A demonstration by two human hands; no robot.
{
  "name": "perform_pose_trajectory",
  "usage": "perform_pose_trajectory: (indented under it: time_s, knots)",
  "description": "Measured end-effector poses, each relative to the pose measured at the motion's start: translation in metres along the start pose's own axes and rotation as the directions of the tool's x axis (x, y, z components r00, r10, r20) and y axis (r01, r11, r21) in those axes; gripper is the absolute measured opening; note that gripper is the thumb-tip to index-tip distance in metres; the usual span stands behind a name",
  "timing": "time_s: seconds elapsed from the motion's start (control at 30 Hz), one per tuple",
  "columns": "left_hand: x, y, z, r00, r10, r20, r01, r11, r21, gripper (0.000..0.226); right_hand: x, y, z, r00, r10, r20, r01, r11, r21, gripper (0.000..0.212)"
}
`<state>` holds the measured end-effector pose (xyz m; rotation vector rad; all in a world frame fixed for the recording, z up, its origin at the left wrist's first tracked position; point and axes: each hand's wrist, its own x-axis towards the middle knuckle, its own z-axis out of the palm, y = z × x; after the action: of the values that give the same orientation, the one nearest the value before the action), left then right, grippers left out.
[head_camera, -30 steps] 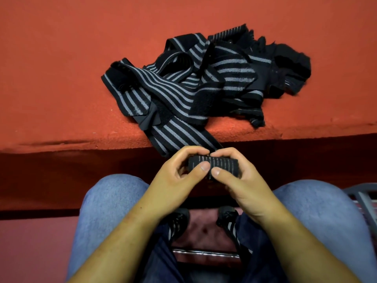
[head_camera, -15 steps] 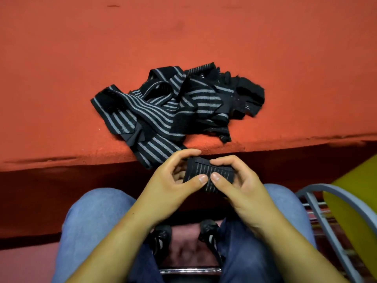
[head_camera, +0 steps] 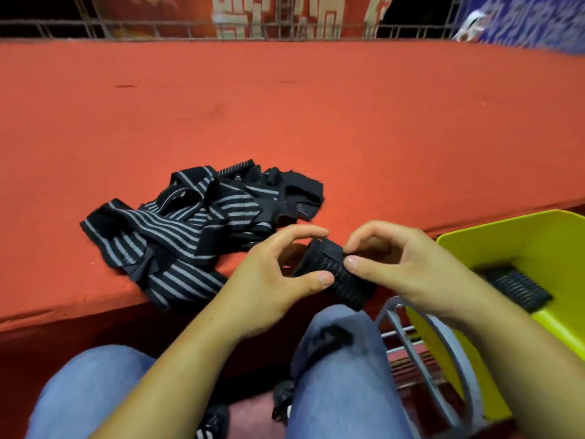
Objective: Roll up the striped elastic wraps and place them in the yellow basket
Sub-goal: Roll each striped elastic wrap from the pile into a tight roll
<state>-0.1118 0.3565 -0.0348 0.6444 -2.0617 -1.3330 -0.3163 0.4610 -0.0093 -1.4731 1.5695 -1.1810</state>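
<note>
The red bench (head_camera: 316,122) held loose wraps (head_camera: 190,226) left of the yellow basket (head_camera: 522,245); beside it, our left hand (head_camera: 269,280) and right hand (head_camera: 402,264) pinched a rolled wrap (head_camera: 335,277).

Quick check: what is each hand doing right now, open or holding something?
Left hand: closed, gripping one end of the rolled wrap.
Right hand: closed, pinching the other end of the same rolled wrap.

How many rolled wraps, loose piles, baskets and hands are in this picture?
Rolled wraps: 2, the held roll and the basket roll
Loose pile: 1
Yellow basket: 1
Hands: 2, left hand, right hand
Total: 6
</note>
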Motion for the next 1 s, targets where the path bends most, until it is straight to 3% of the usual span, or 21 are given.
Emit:
perform_pose_trajectory:
  time_s: [0.1, 0.23, 0.37, 0.6, 0.67, 0.83, 1.0]
  knots:
    - [0.017, 0.021, 0.023, 0.998, 0.034, 0.052, -0.034, 0.999, -0.004, 0.054, -0.006, -0.009, -0.042, 0.986, 0.118, 0.120, -0.120, 0.993, 0.002, 0.034]
    - [0.041, 0.038, 0.051, 0.990, 0.075, 0.123, -0.080, 0.996, 0.032, 0.056, -0.012, -0.025, -0.089, 0.953, 0.176, 0.245, -0.091, 0.942, -0.322, 0.020]
    - [0.066, 0.052, 0.091, 0.971, 0.122, 0.206, -0.131, 0.991, 0.033, 0.055, -0.022, -0.039, -0.137, 0.910, 0.295, 0.292, -0.091, 0.827, -0.554, 0.024]
    - [0.112, 0.051, 0.151, 0.967, 0.130, 0.217, -0.150, 0.986, 0.076, 0.046, -0.030, -0.015, -0.195, 0.881, 0.449, 0.149, -0.286, 0.757, -0.587, 0.028]
    - [0.122, 0.045, 0.162, 0.974, 0.118, 0.195, -0.150, 0.976, 0.155, 0.044, -0.027, 0.003, -0.205, 0.859, 0.506, 0.082, -0.370, 0.723, -0.584, 0.031]
    - [0.125, 0.022, 0.179, 0.963, 0.112, 0.245, -0.200, 0.905, 0.374, 0.036, -0.013, 0.071, -0.218, 0.737, 0.660, -0.144, -0.576, 0.503, -0.645, 0.029]
    - [0.121, 0.006, 0.186, 0.972, 0.100, 0.211, -0.179, 0.901, 0.396, 0.029, -0.001, 0.125, -0.210, 0.609, 0.749, -0.262, -0.681, 0.324, -0.657, 0.027]
